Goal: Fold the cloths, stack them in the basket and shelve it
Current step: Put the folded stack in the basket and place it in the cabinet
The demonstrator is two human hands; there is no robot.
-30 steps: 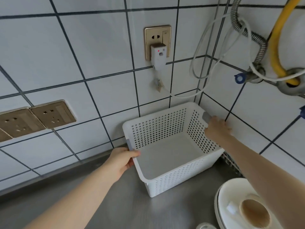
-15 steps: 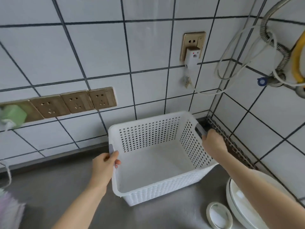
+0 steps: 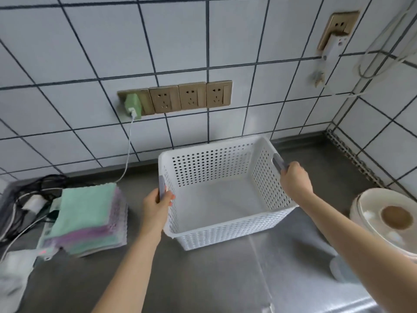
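Note:
A white perforated plastic basket (image 3: 209, 170) with grey handles is over the steel counter, its inside bare. My left hand (image 3: 158, 205) grips the grey handle on its left rim. My right hand (image 3: 294, 178) grips the grey handle on its right rim. Left of the basket lies a stack of folded cloths (image 3: 86, 216), green on top with purple and green layers beneath, apart from both hands.
A tiled wall with a row of sockets (image 3: 190, 98) and a green charger (image 3: 133, 107) rises behind. Tangled cables (image 3: 27, 199) sit at far left. A white round appliance lid (image 3: 388, 220) is at the right. The steel counter (image 3: 225, 279) extends toward me.
Both hands carried the basket out of the right wall corner and leftward along the counter. The view swung left, bringing the cloth stack and cables into sight.

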